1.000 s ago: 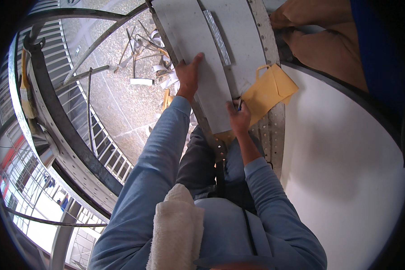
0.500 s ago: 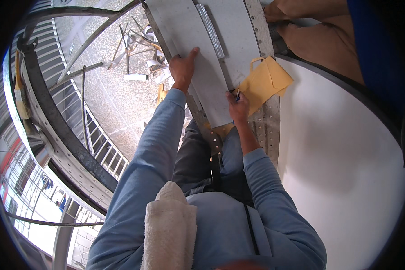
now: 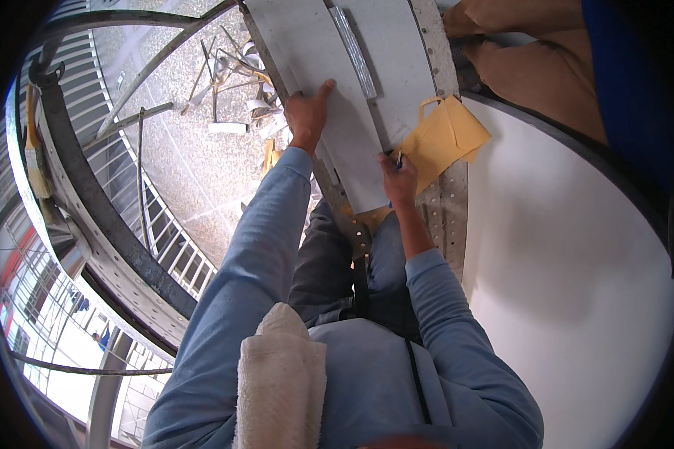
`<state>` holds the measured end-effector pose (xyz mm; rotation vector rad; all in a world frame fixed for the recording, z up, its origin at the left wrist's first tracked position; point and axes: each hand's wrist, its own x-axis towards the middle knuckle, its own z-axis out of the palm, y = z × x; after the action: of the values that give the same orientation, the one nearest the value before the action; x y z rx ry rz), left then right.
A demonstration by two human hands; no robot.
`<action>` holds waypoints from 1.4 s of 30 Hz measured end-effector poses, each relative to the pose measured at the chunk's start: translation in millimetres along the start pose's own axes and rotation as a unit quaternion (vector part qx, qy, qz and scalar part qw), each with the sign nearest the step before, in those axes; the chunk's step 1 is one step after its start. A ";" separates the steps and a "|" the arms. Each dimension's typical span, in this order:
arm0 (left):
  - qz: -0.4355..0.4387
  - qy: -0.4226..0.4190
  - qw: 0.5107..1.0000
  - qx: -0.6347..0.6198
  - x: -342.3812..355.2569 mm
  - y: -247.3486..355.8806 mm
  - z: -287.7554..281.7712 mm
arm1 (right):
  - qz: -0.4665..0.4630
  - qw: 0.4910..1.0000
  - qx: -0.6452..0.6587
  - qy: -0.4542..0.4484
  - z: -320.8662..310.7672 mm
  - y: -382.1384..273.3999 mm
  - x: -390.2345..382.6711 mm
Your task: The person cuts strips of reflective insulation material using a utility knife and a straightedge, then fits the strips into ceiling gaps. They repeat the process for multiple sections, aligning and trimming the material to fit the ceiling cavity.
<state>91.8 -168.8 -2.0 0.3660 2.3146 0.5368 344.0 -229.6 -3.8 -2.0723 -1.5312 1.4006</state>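
A long, flat grey sheet point(image 3: 344, 135) lies along a perforated metal plank point(image 3: 451, 213) in front of me. My left hand point(image 3: 307, 118) holds the sheet's left edge, thumb stretched over the top and fingers curled out of sight. At its lower right edge, my right hand point(image 3: 402, 179) grips a slim blue pen point(image 3: 399, 159), its lower end by the sheet. A folded yellow cloth-like piece point(image 3: 445, 140) with a loop lies just right of that hand. On a second grey sheet point(image 3: 397, 63) beyond rests a shiny ridged metal strip point(image 3: 353, 52).
Scraps and offcuts point(image 3: 258, 105) litter the speckled floor at left. A curved metal rail point(image 3: 112, 194) carries a yellow-handled brush point(image 3: 34, 150). Smooth white curved surface point(image 3: 569, 262) fills the right. Another person's brown-trousered legs point(image 3: 532, 75) are at upper right.
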 end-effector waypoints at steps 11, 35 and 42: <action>-0.014 0.004 1.000 -0.002 2.2 -1.8 4.2 | -0.006 1.000 -0.009 -0.004 1.5 4.8 5.2; 0.011 -0.014 0.999 0.032 2.1 2.0 1.0 | 0.016 1.000 -0.007 -0.016 -14.6 -9.2 1.9; 0.019 -0.018 1.000 0.010 7.9 -6.1 4.3 | 0.024 1.000 -0.011 0.003 -5.5 -6.2 -0.4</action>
<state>88.7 -169.7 -12.3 0.4274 2.2842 0.5222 344.4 -225.3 3.3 -2.1376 -1.5124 1.3993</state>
